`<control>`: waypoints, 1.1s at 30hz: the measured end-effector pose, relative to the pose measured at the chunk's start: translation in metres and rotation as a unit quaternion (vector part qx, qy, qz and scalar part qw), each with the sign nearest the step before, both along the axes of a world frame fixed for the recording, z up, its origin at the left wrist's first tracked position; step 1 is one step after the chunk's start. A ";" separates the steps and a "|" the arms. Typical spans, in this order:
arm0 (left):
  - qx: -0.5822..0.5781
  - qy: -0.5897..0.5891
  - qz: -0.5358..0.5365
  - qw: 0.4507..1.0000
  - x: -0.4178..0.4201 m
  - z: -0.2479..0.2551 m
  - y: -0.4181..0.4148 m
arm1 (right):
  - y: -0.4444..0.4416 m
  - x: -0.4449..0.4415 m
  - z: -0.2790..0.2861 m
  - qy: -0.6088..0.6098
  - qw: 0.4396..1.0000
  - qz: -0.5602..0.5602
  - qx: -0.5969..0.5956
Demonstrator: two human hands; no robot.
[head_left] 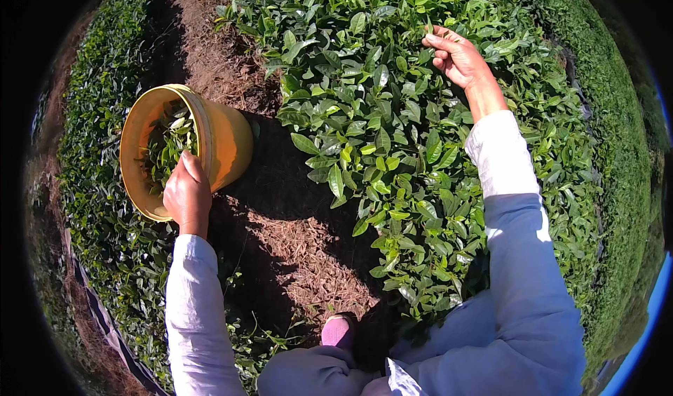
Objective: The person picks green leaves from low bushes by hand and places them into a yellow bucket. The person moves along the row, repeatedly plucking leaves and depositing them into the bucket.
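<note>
My left hand (188,193) is closed on the near rim of a yellow plastic bucket (228,141). The bucket is tilted, its mouth turned towards me and to the left. Plucked green leaves (171,146) lie inside it; my fist hides some of them. Over the top of a tea bush (378,117) at upper right, my right hand (453,56) pinches a small green leafy shoot (430,29) between thumb and fingers. Its other fingers are curled, and a bit more green shows by them. Whether the shoot is still joined to the bush cannot be told.
Another hedge row (105,133) runs along the left, behind the bucket. Between the rows is a dirt path (310,264) with dry straw, partly in shadow. My pink shoe (337,333) stands on it. More hedge (618,133) curves along the right beyond a narrow dark gap.
</note>
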State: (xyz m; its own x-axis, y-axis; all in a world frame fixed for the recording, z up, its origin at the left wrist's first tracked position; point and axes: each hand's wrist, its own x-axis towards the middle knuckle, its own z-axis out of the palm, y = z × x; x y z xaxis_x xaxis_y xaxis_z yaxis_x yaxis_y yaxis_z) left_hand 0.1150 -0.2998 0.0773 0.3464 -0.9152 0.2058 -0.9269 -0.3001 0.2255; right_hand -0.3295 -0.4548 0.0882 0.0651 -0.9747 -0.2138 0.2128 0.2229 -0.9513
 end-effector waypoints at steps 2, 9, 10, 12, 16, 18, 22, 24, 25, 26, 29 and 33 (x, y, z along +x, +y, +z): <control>-0.009 0.011 -0.004 1.000 -0.001 -0.001 -0.002 | -0.019 -0.004 0.001 0.084 0.996 -0.032 -0.007; -0.007 0.006 0.001 1.000 0.002 0.001 0.000 | -0.066 0.018 -0.025 0.300 0.949 -0.096 -0.019; -0.009 0.008 -0.002 1.000 0.002 0.000 -0.001 | -0.072 0.018 -0.028 0.327 0.942 -0.063 -0.025; -0.013 0.009 -0.002 1.000 0.002 -0.001 0.000 | -0.074 0.026 -0.029 0.486 0.873 -0.041 -0.017; -0.026 0.011 -0.009 1.000 0.006 -0.003 0.002 | -0.063 0.031 -0.034 0.486 0.866 -0.057 -0.103; -0.019 0.006 -0.006 1.000 0.005 -0.003 0.001 | -0.055 0.026 -0.038 0.341 0.934 -0.076 -0.077; -0.021 0.004 -0.002 1.000 0.005 -0.004 0.001 | -0.049 0.015 -0.042 0.271 0.957 -0.075 -0.068; -0.022 0.002 -0.006 1.000 0.005 -0.003 0.002 | -0.053 0.015 -0.042 0.266 0.959 -0.068 -0.066; -0.023 0.000 -0.007 1.000 0.005 -0.002 0.002 | -0.054 0.017 -0.040 0.264 0.960 -0.064 -0.065; -0.023 -0.001 -0.007 1.000 0.005 -0.001 0.002 | -0.057 0.021 -0.039 0.284 0.955 -0.061 -0.068; -0.022 0.001 -0.008 1.000 0.001 -0.003 -0.001 | -0.061 0.026 -0.030 0.450 0.888 -0.044 -0.081; -0.024 -0.002 -0.005 1.000 0.006 -0.002 0.001 | -0.062 0.036 -0.040 0.495 0.862 -0.043 -0.101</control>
State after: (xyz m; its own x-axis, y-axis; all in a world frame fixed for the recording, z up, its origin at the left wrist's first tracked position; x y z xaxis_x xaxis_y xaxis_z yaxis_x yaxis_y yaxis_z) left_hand 0.1208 -0.2991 0.0750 0.3358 -0.9080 0.2504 -0.9310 -0.2795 0.2348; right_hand -0.2933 -0.5169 0.0483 -0.1257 -0.9908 0.0507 -0.7185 0.0557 -0.6932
